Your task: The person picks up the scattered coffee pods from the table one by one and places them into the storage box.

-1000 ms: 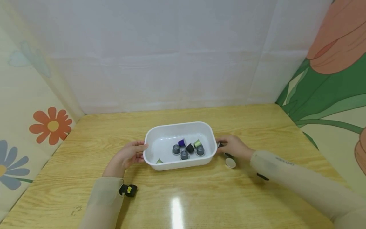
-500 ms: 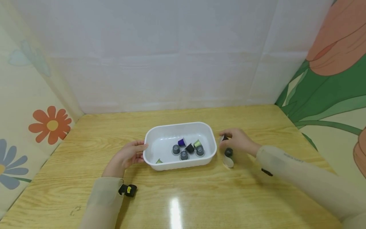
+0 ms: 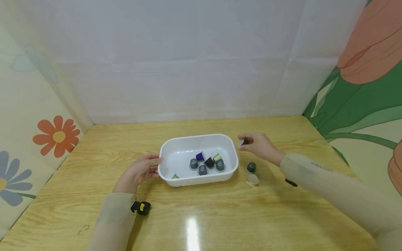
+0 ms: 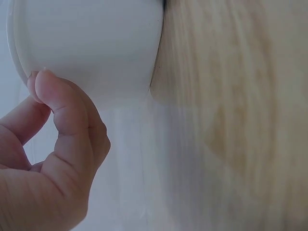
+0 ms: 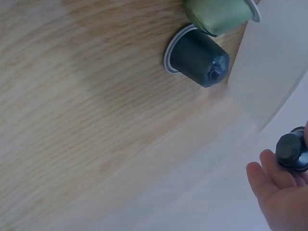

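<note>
A white plastic tub [image 3: 179, 182] sits on the wooden table with several coffee capsules inside: grey ones, a black one [image 3: 208, 162], a purple one [image 3: 199, 156] and light green ones [image 3: 217, 158]. My left hand [image 3: 145, 169] grips its left rim; in the left wrist view, the hand [image 4: 62, 154] has thumb and fingers meeting at the edge. Off the right rear corner, my right hand [image 3: 258, 144] holds a dark coffee capsule [image 3: 246, 141], its pale lid turned toward the tub. In the right wrist view that capsule [image 5: 290, 150] lies between thumb and fingers.
Right of the tub, a dark capsule [image 3: 251, 167] stands on the table. Beside it lies a capsule with its pale lid [image 3: 252, 179] showing; its body [image 5: 219, 14] is green in the right wrist view. A white sheet [image 3: 194, 69] hangs behind the table.
My right hand has moved up and away from the tub's right side with the dark capsule, uncovering another dark capsule on the table. My left hand stays on the rim.
</note>
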`<state>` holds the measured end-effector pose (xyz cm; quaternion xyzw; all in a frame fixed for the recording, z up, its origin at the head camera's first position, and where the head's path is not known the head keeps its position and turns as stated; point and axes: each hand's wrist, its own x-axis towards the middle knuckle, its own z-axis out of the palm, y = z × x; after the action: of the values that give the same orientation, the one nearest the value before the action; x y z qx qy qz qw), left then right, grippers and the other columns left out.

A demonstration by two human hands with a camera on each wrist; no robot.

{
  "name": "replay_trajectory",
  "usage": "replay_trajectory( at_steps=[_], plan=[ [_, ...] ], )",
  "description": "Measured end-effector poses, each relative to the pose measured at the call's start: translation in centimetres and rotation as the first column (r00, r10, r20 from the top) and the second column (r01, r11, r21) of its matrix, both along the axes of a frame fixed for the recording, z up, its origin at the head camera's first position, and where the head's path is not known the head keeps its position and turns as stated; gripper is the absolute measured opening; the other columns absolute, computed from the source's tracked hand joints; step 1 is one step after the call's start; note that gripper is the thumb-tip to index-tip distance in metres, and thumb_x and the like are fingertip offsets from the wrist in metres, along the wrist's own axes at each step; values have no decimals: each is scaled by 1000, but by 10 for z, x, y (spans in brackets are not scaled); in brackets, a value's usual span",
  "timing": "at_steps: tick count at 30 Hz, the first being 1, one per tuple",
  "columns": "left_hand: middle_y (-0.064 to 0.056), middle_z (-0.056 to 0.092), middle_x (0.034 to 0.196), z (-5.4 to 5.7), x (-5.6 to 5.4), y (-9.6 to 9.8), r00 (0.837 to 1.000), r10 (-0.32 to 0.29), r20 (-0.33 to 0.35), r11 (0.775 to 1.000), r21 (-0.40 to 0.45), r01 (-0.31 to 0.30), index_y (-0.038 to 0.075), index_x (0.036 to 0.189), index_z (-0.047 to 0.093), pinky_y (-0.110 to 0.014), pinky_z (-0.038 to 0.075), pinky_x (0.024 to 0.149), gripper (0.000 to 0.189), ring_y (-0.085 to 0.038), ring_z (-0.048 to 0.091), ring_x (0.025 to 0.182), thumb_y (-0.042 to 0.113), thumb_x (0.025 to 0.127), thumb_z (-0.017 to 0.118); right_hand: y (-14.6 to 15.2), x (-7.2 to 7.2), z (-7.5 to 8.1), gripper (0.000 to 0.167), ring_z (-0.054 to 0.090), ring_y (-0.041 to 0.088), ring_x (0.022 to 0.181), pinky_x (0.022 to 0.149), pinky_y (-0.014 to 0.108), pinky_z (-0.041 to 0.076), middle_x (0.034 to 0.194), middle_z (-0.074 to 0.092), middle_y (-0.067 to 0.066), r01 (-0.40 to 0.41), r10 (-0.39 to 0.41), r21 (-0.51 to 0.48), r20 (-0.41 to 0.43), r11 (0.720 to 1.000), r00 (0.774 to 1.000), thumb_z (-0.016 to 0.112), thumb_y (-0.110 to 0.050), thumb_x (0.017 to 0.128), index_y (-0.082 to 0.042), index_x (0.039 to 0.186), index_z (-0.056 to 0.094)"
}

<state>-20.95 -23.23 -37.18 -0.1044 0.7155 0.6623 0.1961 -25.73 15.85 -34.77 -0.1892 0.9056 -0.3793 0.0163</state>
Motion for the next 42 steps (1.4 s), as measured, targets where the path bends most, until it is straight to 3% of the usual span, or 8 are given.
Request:
replay_trajectory(
  at_steps=[10,17,29,42],
  plan=[
    [-4,58,82,1,1,1,1000,-4,-6,1000,9,4,-7,138,30,-20,53,57,47,-10,58,64,14,102,51,-21,-6,7,43,61,38,107,91,41,52,119,62,26,-5,4,-59,-17,998,1000,75,-4,83,10,121,60],
    [-3,58,80,1,0,2,1000,-10,-10,1000,9,10,-9,137,30,-19,53,55,45,-9,58,61,11,102,50,-33,-10,8,46,59,36,111,94,39,51,124,60,24,-13,14,-47,24,999,1000,75,-6,84,8,125,58],
    [-3,58,78,1,0,1,1000,-17,-15,1000,8,17,-9,136,31,-18,52,54,43,-9,58,60,10,102,48,-56,-19,2,46,55,38,118,100,45,45,127,59,23,-57,57,-19,1,998,998,75,-7,83,7,125,59],
    [-3,58,79,1,1,1,1000,-15,-20,1000,10,15,-10,135,32,-19,52,55,42,-9,58,61,9,102,48,-72,-23,-5,46,54,36,121,103,42,43,128,59,21,-98,98,-6,-10,995,995,76,-8,83,6,125,59]
  ],
)
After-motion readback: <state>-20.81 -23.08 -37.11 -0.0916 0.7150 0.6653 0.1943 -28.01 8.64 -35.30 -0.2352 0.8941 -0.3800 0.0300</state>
